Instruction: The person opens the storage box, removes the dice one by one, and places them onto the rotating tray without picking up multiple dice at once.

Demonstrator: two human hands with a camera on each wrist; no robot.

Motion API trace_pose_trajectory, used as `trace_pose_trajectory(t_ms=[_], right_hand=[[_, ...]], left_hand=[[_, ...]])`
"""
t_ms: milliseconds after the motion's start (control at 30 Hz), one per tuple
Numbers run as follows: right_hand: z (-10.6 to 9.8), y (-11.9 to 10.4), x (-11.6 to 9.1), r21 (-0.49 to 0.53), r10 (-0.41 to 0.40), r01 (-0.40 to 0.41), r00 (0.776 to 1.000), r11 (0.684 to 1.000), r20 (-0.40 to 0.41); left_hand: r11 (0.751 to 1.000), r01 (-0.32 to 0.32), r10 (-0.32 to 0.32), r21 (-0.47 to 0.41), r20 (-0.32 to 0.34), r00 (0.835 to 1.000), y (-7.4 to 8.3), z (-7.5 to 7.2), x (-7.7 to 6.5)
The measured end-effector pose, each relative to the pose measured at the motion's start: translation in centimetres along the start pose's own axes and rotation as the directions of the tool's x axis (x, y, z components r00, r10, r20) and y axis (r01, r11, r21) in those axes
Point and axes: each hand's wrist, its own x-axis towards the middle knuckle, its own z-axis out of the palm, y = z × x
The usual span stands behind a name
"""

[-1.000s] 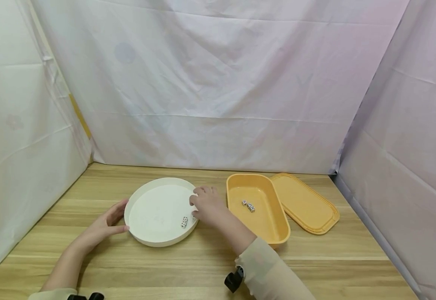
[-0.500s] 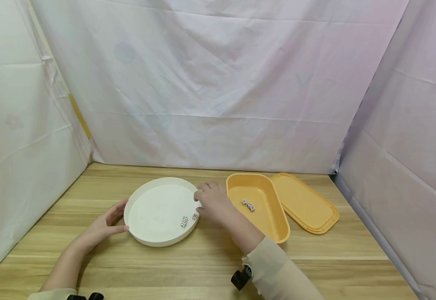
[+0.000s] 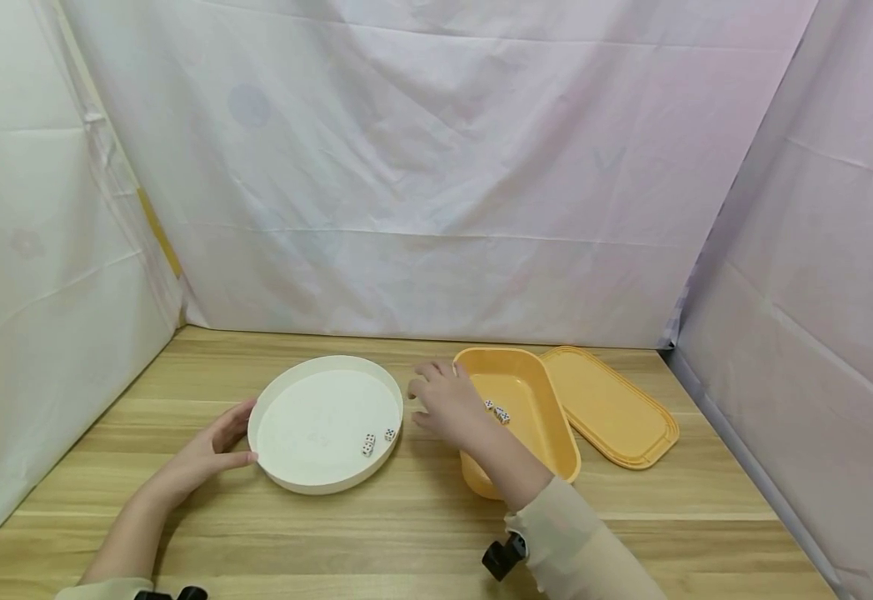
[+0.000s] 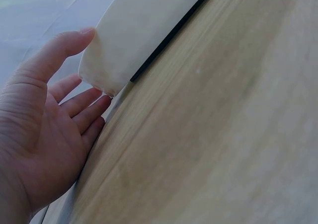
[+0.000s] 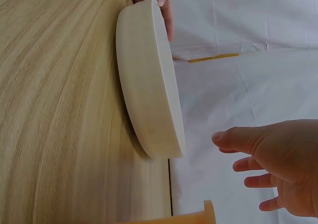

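A round white tray (image 3: 320,425) lies on the table, with three small white dice (image 3: 368,445) near its right wall. My left hand (image 3: 207,450) rests against the tray's left side. In the left wrist view, its thumb (image 4: 69,44) touches the outer wall, and the fairly straight fingers reach the wall lower down. My right hand (image 3: 447,404) hovers between the tray and a yellow-orange box (image 3: 537,417), overlapping the box's left rim. Its fingers are loosely spread and hold nothing in the right wrist view. Several more dice (image 3: 501,414) lie on the box floor.
The box's flat yellow-orange lid (image 3: 612,408) lies on the table to the right, its left edge behind the box. Pale cloth (image 3: 436,183) hangs behind and at both sides of the wooden table (image 3: 346,542).
My right hand has moved right, away from the tray's right rim to the box's left edge. It uncovers one die in the tray. My left hand and the tray stay put.
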Motion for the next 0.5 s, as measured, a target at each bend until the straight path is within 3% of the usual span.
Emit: trace_pose_trajectory(t_ms=[500], right_hand=[[-0.9,1.6,-1.2,0.029,0.008,-0.008,1.0,1.0,-0.024]], left_hand=[[1.0,-0.01,0.01,-0.012,0.001,1.0,-0.1,0.0,0.0]])
